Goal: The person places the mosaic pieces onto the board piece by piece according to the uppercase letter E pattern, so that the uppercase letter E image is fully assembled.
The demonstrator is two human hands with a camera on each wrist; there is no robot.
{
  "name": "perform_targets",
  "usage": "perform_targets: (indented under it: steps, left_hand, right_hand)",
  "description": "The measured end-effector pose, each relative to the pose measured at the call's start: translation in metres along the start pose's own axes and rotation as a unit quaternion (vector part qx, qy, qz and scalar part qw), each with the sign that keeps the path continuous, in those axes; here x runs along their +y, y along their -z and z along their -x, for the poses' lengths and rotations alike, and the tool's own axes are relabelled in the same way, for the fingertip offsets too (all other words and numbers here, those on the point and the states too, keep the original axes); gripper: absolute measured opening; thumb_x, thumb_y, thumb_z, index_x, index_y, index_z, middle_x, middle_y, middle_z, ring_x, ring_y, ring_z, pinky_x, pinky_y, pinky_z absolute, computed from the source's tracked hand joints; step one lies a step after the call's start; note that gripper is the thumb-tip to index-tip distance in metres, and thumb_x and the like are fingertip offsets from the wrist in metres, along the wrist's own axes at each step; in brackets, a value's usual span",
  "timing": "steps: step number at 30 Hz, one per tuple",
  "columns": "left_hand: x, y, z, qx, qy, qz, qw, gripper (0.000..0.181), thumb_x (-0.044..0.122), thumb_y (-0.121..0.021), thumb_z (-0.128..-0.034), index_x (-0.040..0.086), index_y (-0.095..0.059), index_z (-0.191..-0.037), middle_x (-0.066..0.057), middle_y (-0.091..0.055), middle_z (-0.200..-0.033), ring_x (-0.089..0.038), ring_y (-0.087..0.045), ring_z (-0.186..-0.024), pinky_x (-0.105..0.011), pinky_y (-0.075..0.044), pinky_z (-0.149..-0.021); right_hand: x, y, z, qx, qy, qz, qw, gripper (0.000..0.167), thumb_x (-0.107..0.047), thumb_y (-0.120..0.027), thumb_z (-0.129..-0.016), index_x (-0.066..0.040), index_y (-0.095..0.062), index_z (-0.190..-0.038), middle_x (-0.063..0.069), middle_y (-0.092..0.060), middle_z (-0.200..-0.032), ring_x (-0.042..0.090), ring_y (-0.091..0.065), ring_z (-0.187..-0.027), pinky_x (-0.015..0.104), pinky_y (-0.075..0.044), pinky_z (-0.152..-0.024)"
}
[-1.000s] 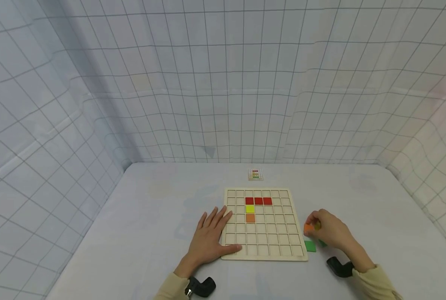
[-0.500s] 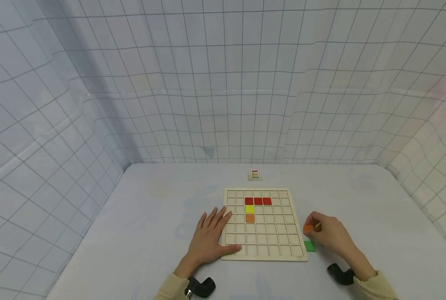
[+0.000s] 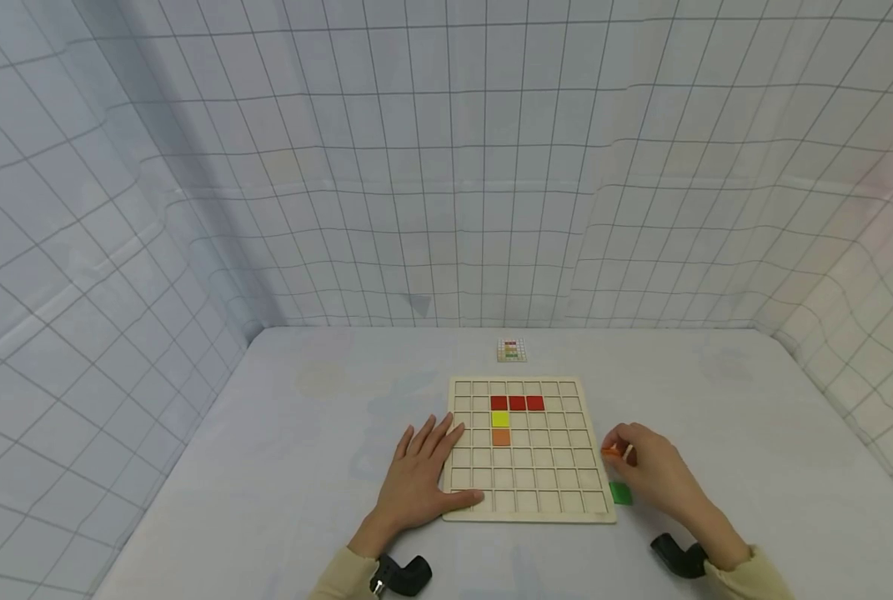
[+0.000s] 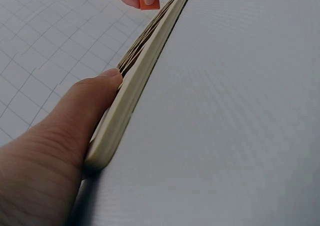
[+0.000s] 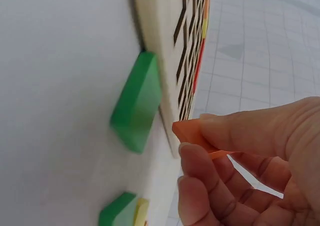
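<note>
My right hand (image 3: 652,467) pinches an orange square tile (image 5: 192,132) between thumb and fingers, just off the right edge of the wooden grid board (image 3: 551,457). My left hand (image 3: 419,479) rests on the board's left edge with its fingers straight and spread, and the thumb lies over the near left corner. Three red tiles (image 3: 517,403) sit in a row on the board. Below the leftmost red are a yellow tile (image 3: 499,419) and another orange tile (image 3: 501,437). A green tile (image 3: 621,493) lies against the board's right edge, near my right hand.
A second green tile (image 5: 118,211) and a yellow tile (image 5: 142,213) lie close together in the right wrist view; my right hand hides them in the head view. Behind the board is a small pattern card (image 3: 511,350). Grid-patterned sheets (image 3: 446,167) surround the white table (image 3: 303,417).
The right hand has shifted slightly left toward the board, and the orange tile it pinches now shows nearly edge-on in the head view. The left hand stays in place.
</note>
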State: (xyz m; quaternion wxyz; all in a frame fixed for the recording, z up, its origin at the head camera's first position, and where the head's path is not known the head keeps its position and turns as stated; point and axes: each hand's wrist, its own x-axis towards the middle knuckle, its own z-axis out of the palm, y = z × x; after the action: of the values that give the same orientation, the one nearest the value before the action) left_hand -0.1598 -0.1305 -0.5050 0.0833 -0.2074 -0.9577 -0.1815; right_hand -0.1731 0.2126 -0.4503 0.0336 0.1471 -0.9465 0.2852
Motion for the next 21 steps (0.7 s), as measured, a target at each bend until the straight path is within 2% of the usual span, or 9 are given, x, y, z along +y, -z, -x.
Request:
perform_targets:
  steps: [5,12,17,21]
  left_hand:
    - [0.0,0.0,0.0,0.001,0.0,0.0,1.0,0.098,0.08,-0.048,-0.0756,0.019,-0.031,-0.15,0.0,-0.023,-0.155,-0.023,-0.014,-0.142,-0.048,-0.006,-0.112]
    - [0.001,0.001,0.0,-0.001,-0.003,0.002,1.0,0.098,0.079,-0.048,-0.0761,0.018,-0.031,-0.15,-0.001,-0.022,-0.155,-0.024,-0.014,-0.142,-0.048,-0.005,-0.112]
    - [0.002,0.001,0.0,-0.004,-0.003,0.004,1.0,0.098,0.079,-0.048,-0.0762,0.019,-0.03,-0.151,-0.001,-0.022,-0.156,-0.024,-0.014,-0.142,-0.048,-0.006,-0.112]
    - [0.001,0.0,0.001,-0.002,0.0,-0.002,1.0,0.098,0.08,-0.048,-0.0759,0.019,-0.031,-0.15,0.0,-0.022,-0.155,-0.024,-0.014,-0.142,-0.048,-0.006,-0.112]
  right_hand:
    - [-0.013,-0.006,-0.006,0.021,0.036,-0.034,0.9986,0.017,-0.002,-0.074,-0.08,-0.012,-0.062,-0.085,-0.006,-0.05,-0.072,0.008,-0.046,-0.059,0.023,-0.041,-0.05]
    - [-0.03,-0.024,-0.019,-0.005,0.061,-0.067,0.9959,0.022,-0.002,-0.077,-0.078,-0.013,-0.057,-0.079,-0.008,-0.051,-0.071,0.008,-0.047,-0.061,0.022,-0.044,-0.054]
    - [-0.04,-0.036,-0.028,-0.028,0.065,-0.069,0.995,0.018,-0.005,-0.077,-0.079,-0.013,-0.061,-0.079,-0.009,-0.054,-0.072,0.008,-0.05,-0.065,0.022,-0.046,-0.059]
    - [-0.048,-0.041,-0.036,-0.03,0.084,-0.075,0.9932,0.015,-0.004,-0.076,-0.079,-0.012,-0.064,-0.081,-0.009,-0.058,-0.075,0.007,-0.051,-0.066,0.023,-0.048,-0.06]
